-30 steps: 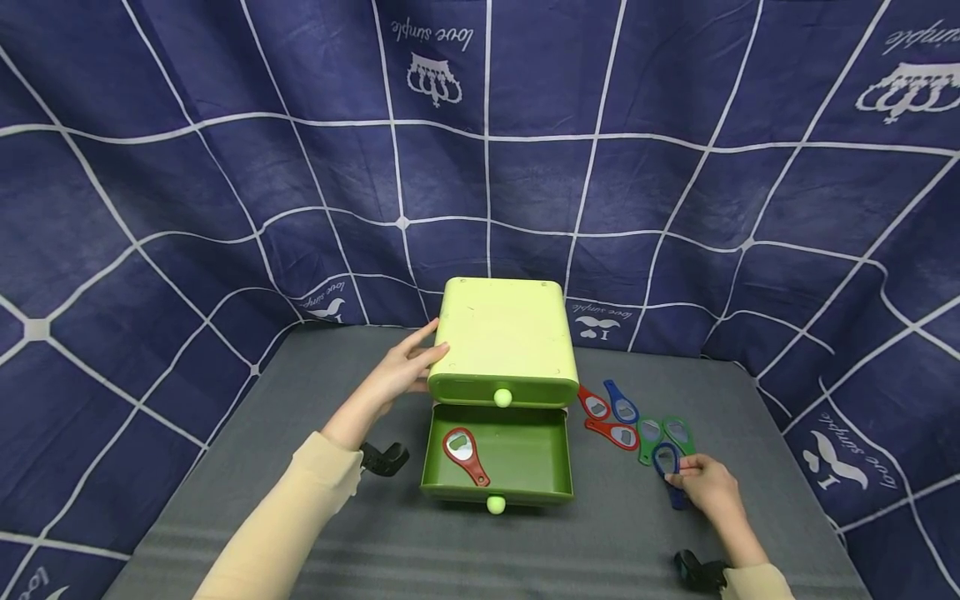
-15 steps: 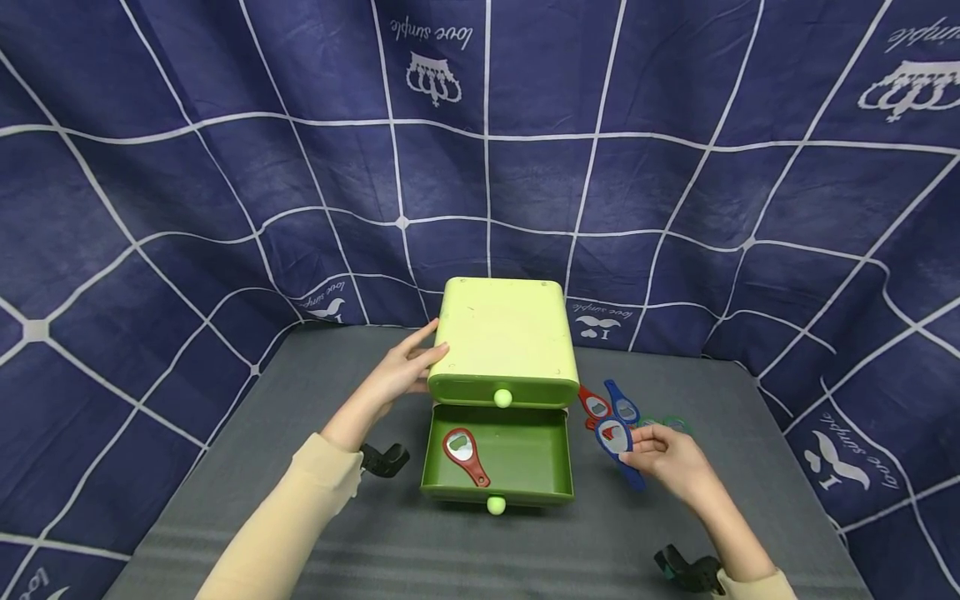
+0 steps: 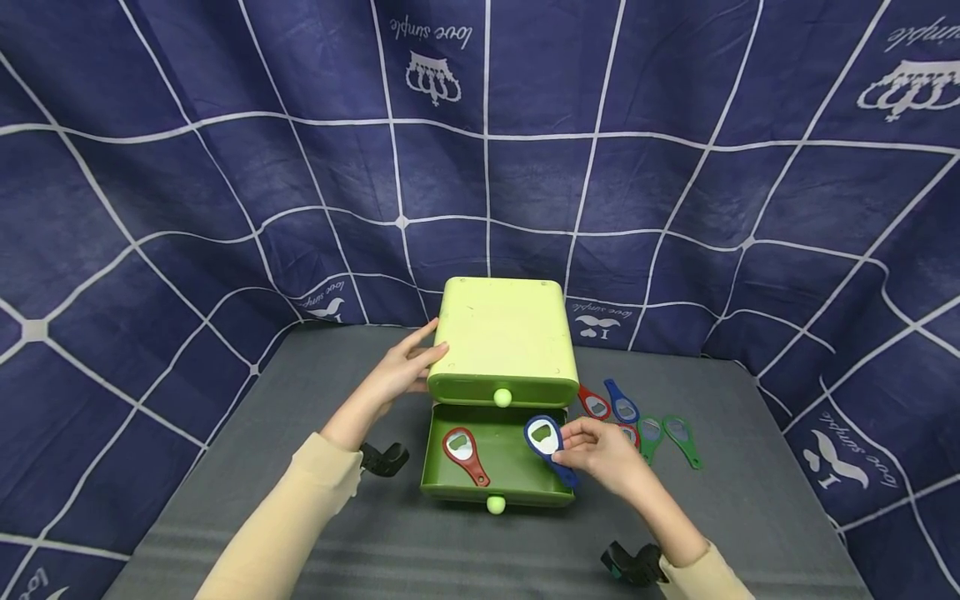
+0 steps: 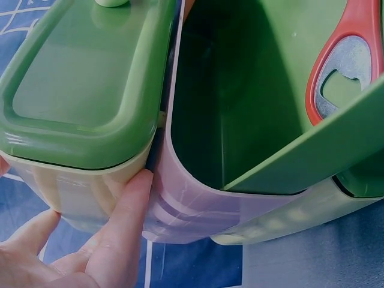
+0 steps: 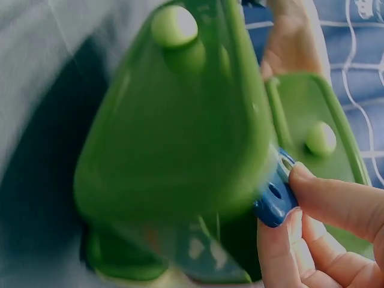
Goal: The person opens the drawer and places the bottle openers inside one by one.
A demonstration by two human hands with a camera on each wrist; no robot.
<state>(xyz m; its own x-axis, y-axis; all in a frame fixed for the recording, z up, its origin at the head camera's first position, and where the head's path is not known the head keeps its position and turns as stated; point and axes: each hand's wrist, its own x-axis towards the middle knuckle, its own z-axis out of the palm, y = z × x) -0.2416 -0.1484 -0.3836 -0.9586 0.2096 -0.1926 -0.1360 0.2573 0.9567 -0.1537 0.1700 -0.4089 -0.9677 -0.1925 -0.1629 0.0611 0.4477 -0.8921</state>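
Your right hand [image 3: 603, 454] pinches the blue bottle opener [image 3: 551, 442] above the open drawer [image 3: 525, 500]; contact with the drawer is unclear. Your left hand [image 3: 401, 368], fingers extended, rests against the drawer unit [image 3: 506, 329]. The opener, presumably light, stiff and hard to break, may slip at its smooth metal plate; its handle, nearest your right palm, likely offers the surer hold.

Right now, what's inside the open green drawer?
A red bottle opener lies inside; the right hand holds a blue opener over the drawer. The upper box hides the drawer's back.
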